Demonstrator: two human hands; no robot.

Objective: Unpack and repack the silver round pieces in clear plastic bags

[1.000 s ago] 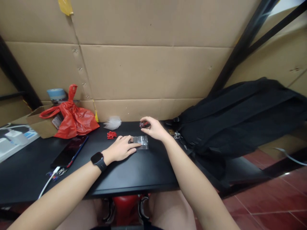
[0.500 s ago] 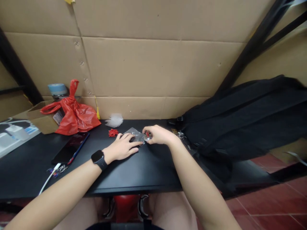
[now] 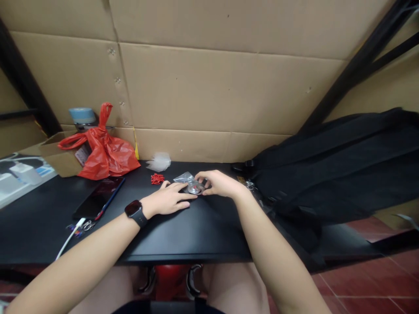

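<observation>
My left hand [image 3: 168, 198] lies palm down on the black desk, fingers spread. Its fingertips press on a clear plastic bag [image 3: 184, 177] and reach beside a round, shiny piece with a red centre [image 3: 195, 188]. The fingers of my right hand [image 3: 218, 183] curl around the right side of that round piece, thumb at the near edge and index finger at the far edge. The piece lies low against the bag; whether it is inside cannot be made out. Small red pieces [image 3: 157, 179] sit in a pile left of the bag, with a stack of clear plastic bags [image 3: 159, 161] behind them.
A phone [image 3: 100, 197] on a white cable lies at the left. Behind it stand a red plastic bag [image 3: 109, 152], a cardboard box [image 3: 60, 159] and a blue-lidded container [image 3: 82, 115]. A power strip [image 3: 24, 179] is at far left, a black backpack [image 3: 340, 165] at right.
The round piece has gone from tilted in my right hand to lying flatter against the bag, slightly left. My left hand stays nearly in place. The view has shifted slightly.
</observation>
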